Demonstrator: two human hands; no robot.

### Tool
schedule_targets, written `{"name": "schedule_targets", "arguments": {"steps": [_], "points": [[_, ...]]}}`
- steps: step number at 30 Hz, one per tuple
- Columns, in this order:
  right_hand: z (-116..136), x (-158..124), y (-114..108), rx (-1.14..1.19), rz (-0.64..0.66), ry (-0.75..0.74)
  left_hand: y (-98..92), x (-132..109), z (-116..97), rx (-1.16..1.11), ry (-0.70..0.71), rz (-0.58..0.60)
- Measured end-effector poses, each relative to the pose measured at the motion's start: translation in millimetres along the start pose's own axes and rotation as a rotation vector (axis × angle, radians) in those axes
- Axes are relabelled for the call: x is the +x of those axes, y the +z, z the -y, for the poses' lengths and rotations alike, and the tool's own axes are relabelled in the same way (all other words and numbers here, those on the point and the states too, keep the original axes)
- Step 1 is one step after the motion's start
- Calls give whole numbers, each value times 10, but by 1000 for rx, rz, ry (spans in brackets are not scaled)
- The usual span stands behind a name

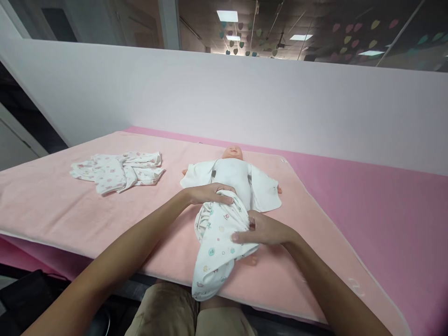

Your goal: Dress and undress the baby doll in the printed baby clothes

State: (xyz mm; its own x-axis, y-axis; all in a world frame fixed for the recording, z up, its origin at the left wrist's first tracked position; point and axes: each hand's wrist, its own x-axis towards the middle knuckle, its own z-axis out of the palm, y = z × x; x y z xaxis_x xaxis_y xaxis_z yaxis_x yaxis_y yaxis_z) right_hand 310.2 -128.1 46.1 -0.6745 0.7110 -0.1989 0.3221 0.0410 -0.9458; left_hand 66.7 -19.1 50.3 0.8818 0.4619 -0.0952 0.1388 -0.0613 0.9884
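Note:
A baby doll (232,175) in a white top lies on its back, head toward the wall, both sleeves spread out. Over its lower body is a white printed garment (219,240), one end hanging past the table's front edge. My left hand (213,193) grips the garment's upper edge at the doll's waist. On the garment's right side, my right hand (262,228) pinches the cloth between thumb and fingers. One doll foot (251,259) shows below the cloth; the other leg is hidden.
Another printed white garment (119,170) lies crumpled on the left of the pink mat (56,200). A white wall (224,98) stands behind the table. My knees are under the front edge.

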Motion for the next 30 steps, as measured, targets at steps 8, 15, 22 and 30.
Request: {"name": "schedule_targets", "arguments": {"steps": [8, 15, 22, 30], "points": [[-112, 156, 11, 491, -293, -187, -119, -13, 151, -4, -3, 207], [-189, 170, -11, 317, -226, -71, -90, 31, 244, -166, 140, 33], [-180, 189, 6, 510, -359, -194, -16, -6, 102, 30, 65, 42], [-151, 133, -8, 183, -208, -84, 89, -16, 5, 128, 101, 12]]}}
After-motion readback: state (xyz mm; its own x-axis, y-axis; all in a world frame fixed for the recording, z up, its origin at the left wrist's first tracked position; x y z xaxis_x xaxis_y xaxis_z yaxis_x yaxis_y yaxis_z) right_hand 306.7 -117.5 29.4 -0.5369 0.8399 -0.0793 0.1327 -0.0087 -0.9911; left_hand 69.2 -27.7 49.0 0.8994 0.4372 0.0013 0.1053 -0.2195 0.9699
